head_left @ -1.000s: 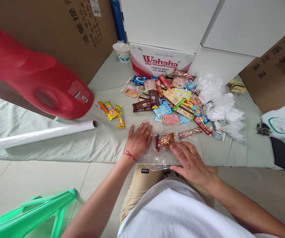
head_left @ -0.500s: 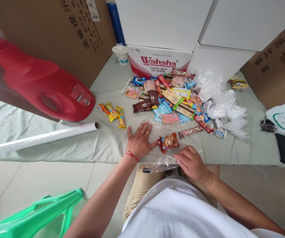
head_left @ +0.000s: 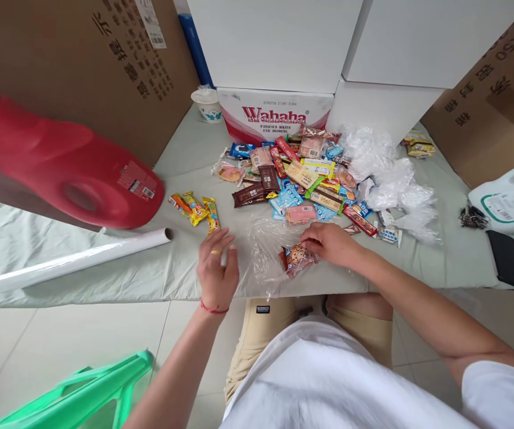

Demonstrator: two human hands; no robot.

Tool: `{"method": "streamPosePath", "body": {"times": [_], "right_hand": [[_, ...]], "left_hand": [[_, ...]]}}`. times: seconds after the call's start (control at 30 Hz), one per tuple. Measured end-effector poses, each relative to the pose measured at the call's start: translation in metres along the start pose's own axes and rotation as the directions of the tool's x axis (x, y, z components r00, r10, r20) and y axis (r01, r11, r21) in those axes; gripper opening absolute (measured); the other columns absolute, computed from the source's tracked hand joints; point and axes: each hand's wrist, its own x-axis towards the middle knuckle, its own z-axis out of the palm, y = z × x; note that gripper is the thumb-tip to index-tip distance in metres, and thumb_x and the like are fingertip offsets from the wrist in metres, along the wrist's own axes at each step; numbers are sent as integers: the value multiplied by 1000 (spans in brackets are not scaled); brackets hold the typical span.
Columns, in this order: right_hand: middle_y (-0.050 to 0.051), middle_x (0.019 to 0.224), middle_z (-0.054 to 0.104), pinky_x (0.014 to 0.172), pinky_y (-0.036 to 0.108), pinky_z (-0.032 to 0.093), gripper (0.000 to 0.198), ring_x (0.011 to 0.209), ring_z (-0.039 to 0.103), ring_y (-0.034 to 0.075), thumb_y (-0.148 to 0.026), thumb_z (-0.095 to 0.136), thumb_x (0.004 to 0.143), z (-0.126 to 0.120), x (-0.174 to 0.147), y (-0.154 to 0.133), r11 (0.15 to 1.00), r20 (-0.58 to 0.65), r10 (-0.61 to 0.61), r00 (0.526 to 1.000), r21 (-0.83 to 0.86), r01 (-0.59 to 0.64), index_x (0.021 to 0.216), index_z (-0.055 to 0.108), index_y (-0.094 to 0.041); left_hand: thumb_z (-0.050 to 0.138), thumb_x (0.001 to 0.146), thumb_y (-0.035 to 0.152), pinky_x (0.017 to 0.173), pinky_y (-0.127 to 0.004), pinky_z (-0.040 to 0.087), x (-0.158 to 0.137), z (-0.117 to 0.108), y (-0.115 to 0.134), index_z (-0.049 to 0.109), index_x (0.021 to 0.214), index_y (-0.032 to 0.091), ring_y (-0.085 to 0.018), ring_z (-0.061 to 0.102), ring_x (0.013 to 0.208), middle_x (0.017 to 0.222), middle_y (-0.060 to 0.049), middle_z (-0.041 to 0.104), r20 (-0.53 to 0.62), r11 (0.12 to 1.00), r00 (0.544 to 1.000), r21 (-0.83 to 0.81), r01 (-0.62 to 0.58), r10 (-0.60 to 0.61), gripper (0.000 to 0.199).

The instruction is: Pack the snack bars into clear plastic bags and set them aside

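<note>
pale green cloth covers the table (head_left: 456, 262), with a white-and-red water carton (head_left: 279, 116) at its back and a heap of wrapped snacks (head_left: 302, 179) just in front of that carton. farther out from the carton, on the person's side of the heap, lies a cookie packet (head_left: 296, 260) with clear film (head_left: 261, 256) spread about it. the right hand (head_left: 328, 243) bends over the packet's upper right edge, fingertips gathered; whether they pinch film, packet or both, i cannot tell. the left hand (head_left: 219, 268) is apart from it, thumb spread, apparently holding nothing, out in front of the carton's left end. the step in hand looks like folding film over the packet; the next move seems to call for a light hold while loose film is drawn snug. the packet is glossy reddish brown, slightly askew, printed with a chocolate-chip cookie, partly hidden by fingers.
</note>
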Motion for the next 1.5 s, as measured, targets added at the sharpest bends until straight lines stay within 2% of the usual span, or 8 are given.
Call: {"method": "streamPosePath", "body": {"times": [0.1, 0.33, 0.47, 0.57, 0.77, 0.97, 1.23, 1.5], "right_hand": [[8, 97, 77, 72, 28, 38, 16, 86, 66, 21, -20, 62, 98, 2, 17, 0, 995, 88, 90, 992, -61, -85, 99, 78, -18], [6, 93, 78, 68, 26, 34, 17, 80, 63, 17, -18, 60, 97, 6, 21, 2, 987, 120, 161, 980, -21, -160, 97, 77, -18], [3, 82, 74, 65, 25, 32, 15, 71, 59, 15, -17, 61, 95, 7, 15, 10, 980, 94, 176, 980, 79, -183, 92, 75, -17], [0, 74, 70, 62, 25, 30, 13, 65, 56, 13, -20, 62, 95, 9, 9, 20, 968, 87, 159, 983, 180, -172, 89, 73, -17], [0, 77, 71, 65, 24, 35, 16, 68, 58, 14, -22, 59, 97, 6, 10, 33, 955, 117, 120, 986, 258, -147, 95, 74, -17], [12, 103, 71, 87, 33, 40, 25, 96, 58, 24, -22, 54, 101, -7, 48, 30, 996, -122, -20, 992, -84, 9, 106, 77, -14], [17, 151, 53, 119, 57, 23, 36, 147, 29, 41, -31, 77, 87, 6, 93, 25, 947, 75, -161, 984, -271, 175, 121, 77, -17], [11, 110, 71, 109, 40, 36, 13, 124, 52, 28, -20, 64, 91, -3, 102, 26, 953, 162, -276, 947, -80, 292, 95, 76, -17]], "left_hand": [[56, 94, 7, 93, -42, 52, -33, -24, 32, 68, 101, 21, -22, 67, 99, 96, -7, 70, -173, 988, 975, 84, -128, 141, 19], [50, 97, 10, 85, -34, 54, -100, -19, 109, 73, 106, 15, -19, 70, 101, 99, -10, 78, 222, 775, 760, -364, -516, 610, 25], [53, 99, 18, 129, -45, 26, -77, 16, 109, 67, 136, 22, -22, 56, 141, 137, -9, 73, 334, 884, 821, -104, -457, 464, 40], [52, 101, 22, 133, -57, 8, -46, 33, 98, 56, 151, 25, -28, 45, 152, 151, -8, 64, 413, 948, 876, 80, -309, 251, 50], [48, 105, 30, 124, -64, 28, -14, 49, 73, 73, 127, 26, -32, 59, 136, 124, -7, 78, 564, 987, 826, 128, -94, 5, 34], [50, 103, 25, 119, -58, 40, -18, 54, 68, 78, 118, 27, -31, 60, 130, 116, -8, 76, 497, 986, 866, 109, -130, 59, 32], [60, 97, 24, 119, -64, 39, -18, 55, 69, 80, 114, 26, -38, 44, 148, 142, -14, 64, 465, 951, 873, 172, -256, 151, 26], [61, 98, 25, 125, -66, 31, -25, 55, 69, 79, 116, 29, -37, 36, 156, 153, -12, 58, 470, 947, 870, 183, -264, 152, 26]]}}
